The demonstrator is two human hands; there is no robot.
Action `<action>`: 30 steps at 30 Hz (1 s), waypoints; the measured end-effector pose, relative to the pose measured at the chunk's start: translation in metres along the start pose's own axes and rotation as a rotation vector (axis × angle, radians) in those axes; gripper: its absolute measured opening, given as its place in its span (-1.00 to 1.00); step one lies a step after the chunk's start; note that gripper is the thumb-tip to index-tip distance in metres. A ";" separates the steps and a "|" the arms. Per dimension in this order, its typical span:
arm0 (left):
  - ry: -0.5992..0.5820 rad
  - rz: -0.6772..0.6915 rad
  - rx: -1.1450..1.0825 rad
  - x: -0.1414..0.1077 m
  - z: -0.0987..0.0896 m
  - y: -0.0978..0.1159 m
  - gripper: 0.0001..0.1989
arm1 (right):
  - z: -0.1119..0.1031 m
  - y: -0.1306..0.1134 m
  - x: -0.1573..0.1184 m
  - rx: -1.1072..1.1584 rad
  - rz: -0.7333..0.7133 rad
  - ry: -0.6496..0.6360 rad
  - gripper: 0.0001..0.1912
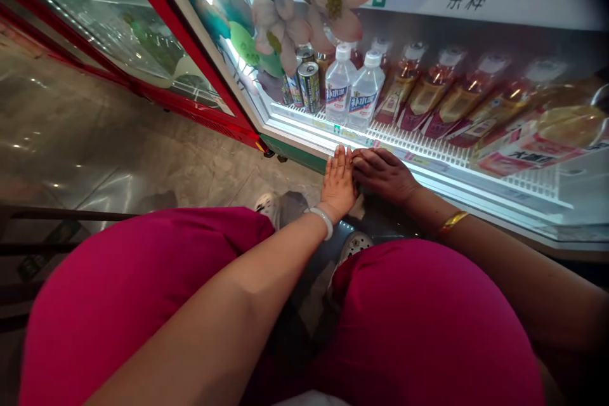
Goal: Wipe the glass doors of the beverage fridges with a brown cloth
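Note:
My left hand (339, 183) is stretched out flat, fingers straight and pointing at the lower edge of the lit drinks fridge (304, 133). A pale bangle (323, 219) circles that wrist. From the right comes my right hand (385, 174), palm down with loosely bent fingers, the tips against or just beside the left fingers. A gold-coloured band (453, 222) is on the right wrist. Neither hand shows anything held. Just past them on the shelf are two clear water bottles (365, 92), cans (309, 85) and several amber drink bottles (428, 92).
A large bottle (561, 133) lies at a slant at the shelf's right. Flower decals (285, 19) cover part of the fridge front. Another fridge with a red frame (190, 32) stands left. My knees in magenta trousers (143, 279) flank my arms, above a shiny tiled floor (95, 152).

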State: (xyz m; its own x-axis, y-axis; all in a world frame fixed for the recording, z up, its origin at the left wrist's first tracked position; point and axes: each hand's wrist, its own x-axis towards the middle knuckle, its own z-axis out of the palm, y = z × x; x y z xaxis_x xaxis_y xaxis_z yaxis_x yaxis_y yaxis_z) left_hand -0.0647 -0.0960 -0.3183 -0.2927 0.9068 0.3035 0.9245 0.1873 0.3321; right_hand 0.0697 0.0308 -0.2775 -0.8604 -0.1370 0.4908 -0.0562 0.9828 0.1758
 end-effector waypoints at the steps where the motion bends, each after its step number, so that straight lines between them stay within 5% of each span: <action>1: -0.005 0.037 0.007 0.001 -0.005 -0.006 -0.21 | -0.001 -0.001 0.002 0.003 -0.012 -0.005 -0.70; 7: 0.037 0.096 -0.027 0.002 0.001 -0.022 -0.29 | -0.018 0.004 -0.018 -0.058 -0.142 -0.088 -0.75; 15: 0.063 -0.145 -0.115 0.007 0.007 -0.064 -0.32 | 0.020 0.002 0.081 -0.169 -0.149 -0.082 -0.81; 22: 0.095 -0.092 -0.187 0.014 -0.001 -0.078 -0.36 | 0.012 0.007 0.088 -0.105 -0.386 -0.266 -0.80; 30: 0.099 -0.107 -0.215 0.029 -0.027 -0.132 -0.39 | 0.041 -0.003 0.146 -0.209 -0.305 -0.359 -0.82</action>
State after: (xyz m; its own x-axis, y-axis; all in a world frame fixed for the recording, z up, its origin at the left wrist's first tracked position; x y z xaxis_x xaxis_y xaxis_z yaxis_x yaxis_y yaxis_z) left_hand -0.2017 -0.1051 -0.3291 -0.4179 0.8430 0.3388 0.8169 0.1855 0.5461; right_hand -0.0762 0.0128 -0.2412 -0.9425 -0.3261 0.0736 -0.2604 0.8541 0.4503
